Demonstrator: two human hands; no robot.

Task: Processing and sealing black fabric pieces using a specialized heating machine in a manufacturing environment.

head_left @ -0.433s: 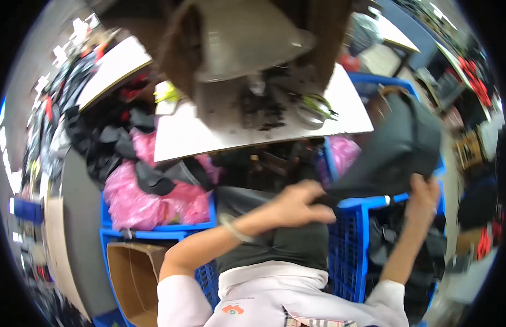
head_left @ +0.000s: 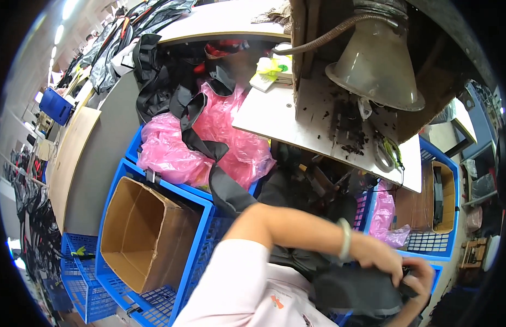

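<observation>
A dark grey-black sheet-like piece, apparently fabric, [head_left: 354,289] lies bunched over my lap at the lower right. My left arm crosses my body, and my left hand [head_left: 379,255] pinches the piece's upper edge, a pale bangle on its wrist. Close beside it, my right hand [head_left: 421,280] has its fingers curled round the same edge. Motion blurs the piece, so its full shape is unclear. From the pink plastic bags [head_left: 226,128] on my left, a long black strip [head_left: 227,188] hangs down toward my lap and passes behind my left arm.
Ahead stands a white worktable [head_left: 264,111] with a lamp-like hood [head_left: 373,65], black scraps and green-handled scissors [head_left: 392,152]. A blue crate [head_left: 193,240] holding an open cardboard box [head_left: 133,229] is at my left. Another blue crate [head_left: 454,218] with a carton stands at the right.
The view has swung to the left. My left hand has crossed to meet my right one, and the black piece, earlier held stretched out at the right, is now lower, over my lap.
</observation>
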